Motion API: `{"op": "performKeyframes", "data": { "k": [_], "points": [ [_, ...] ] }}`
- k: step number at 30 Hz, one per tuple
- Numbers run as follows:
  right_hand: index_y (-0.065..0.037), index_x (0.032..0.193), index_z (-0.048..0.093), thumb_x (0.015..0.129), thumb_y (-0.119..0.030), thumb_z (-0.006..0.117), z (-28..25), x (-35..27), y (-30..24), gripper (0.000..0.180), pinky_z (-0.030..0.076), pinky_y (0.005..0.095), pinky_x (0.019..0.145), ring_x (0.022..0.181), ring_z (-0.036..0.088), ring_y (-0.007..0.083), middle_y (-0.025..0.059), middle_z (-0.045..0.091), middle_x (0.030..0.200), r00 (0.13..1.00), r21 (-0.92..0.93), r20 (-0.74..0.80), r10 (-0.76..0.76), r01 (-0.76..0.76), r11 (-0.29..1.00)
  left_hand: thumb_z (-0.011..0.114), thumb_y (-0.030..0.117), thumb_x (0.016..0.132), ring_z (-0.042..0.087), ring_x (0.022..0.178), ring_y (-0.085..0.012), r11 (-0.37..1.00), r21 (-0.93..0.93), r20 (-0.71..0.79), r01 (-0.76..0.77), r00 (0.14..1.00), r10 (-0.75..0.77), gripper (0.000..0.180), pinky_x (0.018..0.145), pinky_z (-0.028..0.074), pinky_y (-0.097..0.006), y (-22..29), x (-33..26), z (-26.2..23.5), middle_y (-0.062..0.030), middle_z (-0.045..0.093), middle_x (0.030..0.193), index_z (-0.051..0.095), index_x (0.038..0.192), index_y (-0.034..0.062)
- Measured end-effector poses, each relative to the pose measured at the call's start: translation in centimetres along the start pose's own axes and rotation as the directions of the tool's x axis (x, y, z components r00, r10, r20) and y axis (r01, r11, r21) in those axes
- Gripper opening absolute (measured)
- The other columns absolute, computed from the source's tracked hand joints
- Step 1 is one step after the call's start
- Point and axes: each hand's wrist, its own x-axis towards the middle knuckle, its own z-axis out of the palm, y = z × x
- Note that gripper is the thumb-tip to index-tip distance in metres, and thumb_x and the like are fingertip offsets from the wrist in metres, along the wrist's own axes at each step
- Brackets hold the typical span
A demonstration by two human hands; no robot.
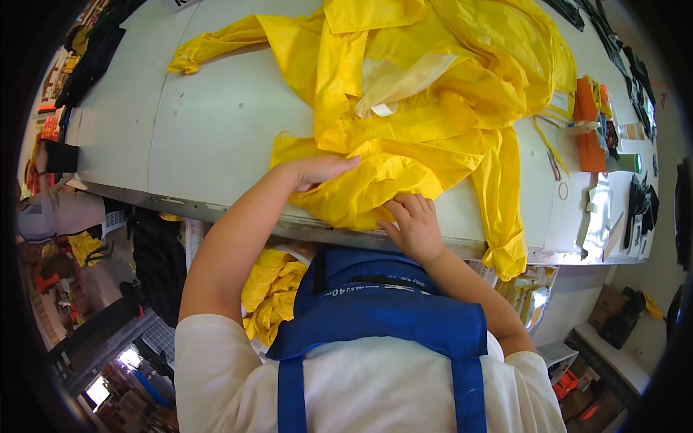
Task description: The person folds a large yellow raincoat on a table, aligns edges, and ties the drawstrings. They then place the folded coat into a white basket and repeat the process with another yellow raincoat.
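Observation:
A thin, crumpled yellow jacket (447, 108) spreads over the table in front of me. One sleeve (224, 45) stretches to the far left, and another sleeve (503, 195) drapes over the near edge on the right. A pale lining and a small white tag (381, 110) show in its middle. My left hand (317, 172) holds the bunched near part, thumb on top and its other fingers partly hidden by cloth. At the near hem my right hand (415, 225) has its fingers curled, pinching the fabric.
Scissors (554, 164) and an orange box (590, 126) with small items lie on the right of the white table (209, 130). More yellow cloth (273, 292) fills a container below the table edge. Another person (47, 209) is at the far left.

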Motion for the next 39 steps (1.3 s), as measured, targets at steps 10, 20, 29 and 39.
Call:
{"op": "performKeyframes", "data": {
  "k": [10,20,29,39],
  "points": [
    [-0.009,0.077,0.059,0.073,-0.014,0.067,-0.1,-2.5,-2.7,0.01,0.046,0.0387,0.068,0.073,0.057,0.0272,0.0078,0.057,0.074,0.983,0.135,-0.079,0.165,-0.153,0.979,0.05,0.041,0.094,0.054,0.112,-0.0209,0.891,0.448,-0.289,-0.076,0.93,0.226,0.049,0.095,0.042,-0.031,-1.8,1.5,-1.6,-0.0119,0.058,0.125,0.055,0.125,0.0035],
    [-0.004,0.118,0.05,0.074,0.002,0.063,-5.2,-5.6,0.2,0.046,0.048,0.038,0.065,0.07,0.056,0.0309,0.0163,0.058,0.099,0.776,0.143,-0.057,0.628,-0.616,0.774,0.063,0.038,0.085,0.061,0.081,-0.0282,0.638,0.767,-0.091,-0.073,0.971,0.221,0.04,0.072,0.047,-0.035,-1.5,1.7,1.0,-0.0177,0.064,0.089,0.061,0.096,0.0004],
    [0.001,0.086,0.059,0.089,-0.017,0.057,-9.1,-1.4,11.8,0.018,0.046,0.0385,0.074,0.083,0.057,0.0358,0.0168,0.058,0.086,0.877,0.007,0.168,0.449,-0.457,0.89,0.066,0.033,0.08,0.059,0.081,-0.0288,0.424,0.905,-0.282,0.014,0.768,0.575,0.027,0.071,0.045,-0.038,-7.2,-8.6,-1.2,-0.0101,0.063,0.081,0.062,0.086,0.0071],
    [-0.007,0.097,0.057,0.078,-0.014,0.07,-4.5,-0.9,5.3,0.024,0.048,0.0396,0.071,0.088,0.058,0.0327,0.0105,0.06,0.094,0.89,-0.218,-0.374,0.26,-0.357,0.908,0.055,0.022,0.087,0.055,0.082,-0.0276,0.436,0.896,-0.415,0.084,0.51,0.754,0.016,0.078,0.035,-0.042,-11.0,-6.7,-1.1,-0.0077,0.061,0.074,0.058,0.078,0.0085]
  ]
}}
